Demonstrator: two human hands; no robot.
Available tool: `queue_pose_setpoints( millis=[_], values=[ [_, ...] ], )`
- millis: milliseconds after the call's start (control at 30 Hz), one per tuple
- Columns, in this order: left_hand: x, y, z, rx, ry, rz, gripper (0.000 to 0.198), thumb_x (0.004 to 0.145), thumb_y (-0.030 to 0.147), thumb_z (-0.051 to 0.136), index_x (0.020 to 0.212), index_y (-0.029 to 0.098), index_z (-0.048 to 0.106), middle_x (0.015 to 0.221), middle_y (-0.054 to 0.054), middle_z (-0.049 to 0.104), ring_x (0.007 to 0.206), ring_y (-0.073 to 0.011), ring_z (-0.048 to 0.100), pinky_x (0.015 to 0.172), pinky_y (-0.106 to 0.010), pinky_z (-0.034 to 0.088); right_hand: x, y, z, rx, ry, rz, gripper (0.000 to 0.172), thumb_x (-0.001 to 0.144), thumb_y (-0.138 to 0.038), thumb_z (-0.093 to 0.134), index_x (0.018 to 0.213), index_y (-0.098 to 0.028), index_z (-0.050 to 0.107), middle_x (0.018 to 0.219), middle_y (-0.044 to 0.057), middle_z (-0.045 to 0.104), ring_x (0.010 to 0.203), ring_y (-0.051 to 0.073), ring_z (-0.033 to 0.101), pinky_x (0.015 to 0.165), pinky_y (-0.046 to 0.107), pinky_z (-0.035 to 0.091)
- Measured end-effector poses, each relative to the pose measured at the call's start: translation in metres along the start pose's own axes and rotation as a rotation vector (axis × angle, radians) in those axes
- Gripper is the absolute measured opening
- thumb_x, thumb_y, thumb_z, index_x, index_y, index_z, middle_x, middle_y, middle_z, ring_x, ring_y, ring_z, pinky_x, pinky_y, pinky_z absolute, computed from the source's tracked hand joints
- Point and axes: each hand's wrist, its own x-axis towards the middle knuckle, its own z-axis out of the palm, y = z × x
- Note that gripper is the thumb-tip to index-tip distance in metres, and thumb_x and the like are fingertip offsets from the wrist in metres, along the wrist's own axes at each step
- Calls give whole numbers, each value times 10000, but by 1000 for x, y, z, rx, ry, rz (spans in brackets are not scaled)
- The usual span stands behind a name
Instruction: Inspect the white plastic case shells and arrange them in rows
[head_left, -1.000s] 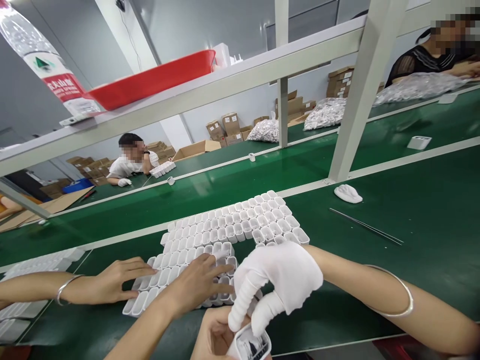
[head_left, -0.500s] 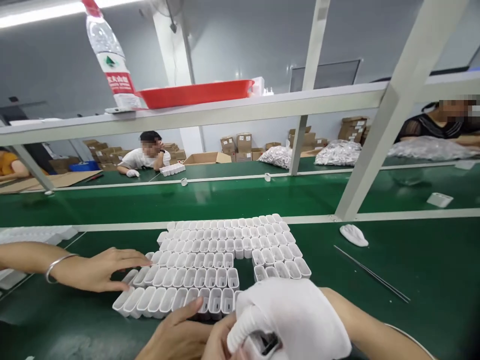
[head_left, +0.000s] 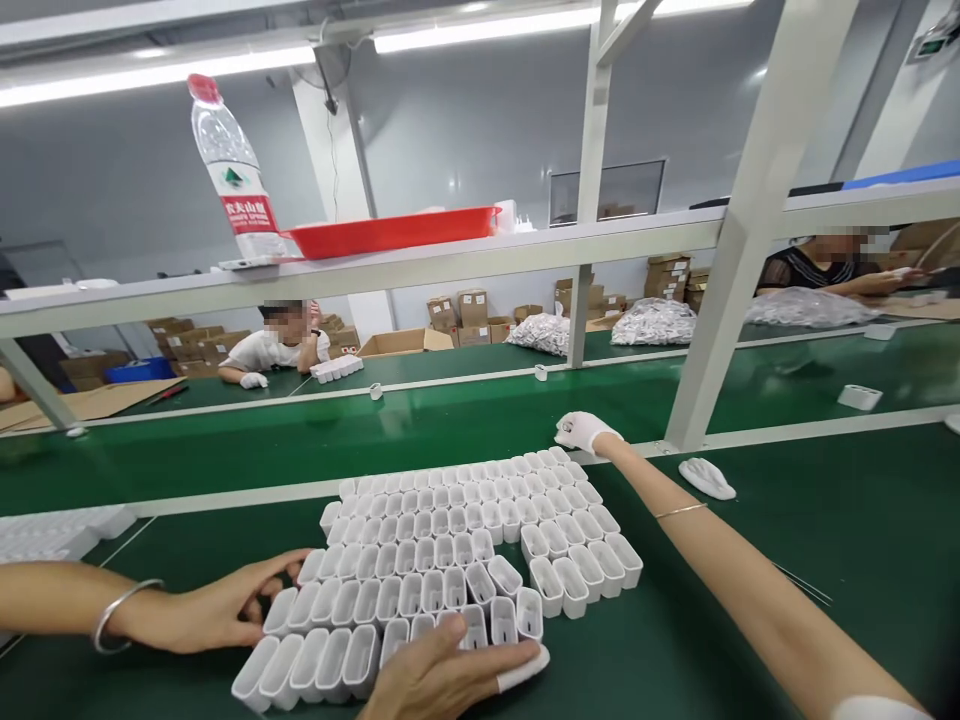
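Rows of white plastic cups point(head_left: 367, 600), open at the top, stand close together on the green table; dark slots show in the bottoms of several. My left hand point(head_left: 442, 670), a white cover on one finger, lies along the near row. Its fingers are stretched out against the cups, with the thumb over their rims. Beyond the far right corner of the rows, my right hand point(head_left: 586, 432) in a white glove is closed at the belt's edge. A small white cup point(head_left: 566, 427) seems to be in its fingertips, mostly hidden by the glove.
A co-worker's hand point(head_left: 217, 605) with a silver bangle touches the rows' left end. Behind runs a green belt point(head_left: 442, 415). A frame post point(head_left: 724, 310), a glove point(head_left: 706, 478) and tweezers point(head_left: 804, 583) are at right. Overhead, the shelf holds a red tray point(head_left: 390, 232) and a bottle point(head_left: 236, 180).
My right hand has gone from close in front of me, where it held a white cup, out to the belt. My left hand has shifted right along the near row. The view has tilted up.
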Motion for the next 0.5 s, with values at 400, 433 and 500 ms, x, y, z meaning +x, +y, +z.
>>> queue_pose_setpoints(
  millis=[400,433,500],
  values=[
    [-10,-25,-28,-163,-241,-58,878,799,563,747,1537,380,309,1152,-52,608,995,-228,635,856,-376,548,-23,56,25,448,157,68,473,1038,-479,471,1412,-198,543,1520,129,488,1424,275,440,1192,489,344],
    [-11,-25,-29,-166,-241,-57,874,803,584,736,1540,380,311,1160,-56,618,1019,-236,639,891,-398,539,-34,64,29,494,141,70,505,1046,-509,417,1438,-211,526,1543,118,470,1453,260,408,1205,444,341],
    [-10,-24,-33,-159,-241,-49,832,814,616,714,1526,379,356,1148,-57,650,1053,-251,648,932,-429,528,-59,78,38,572,99,91,594,1037,-581,347,1484,-215,490,1574,102,435,1479,249,373,1219,396,331]
  ],
)
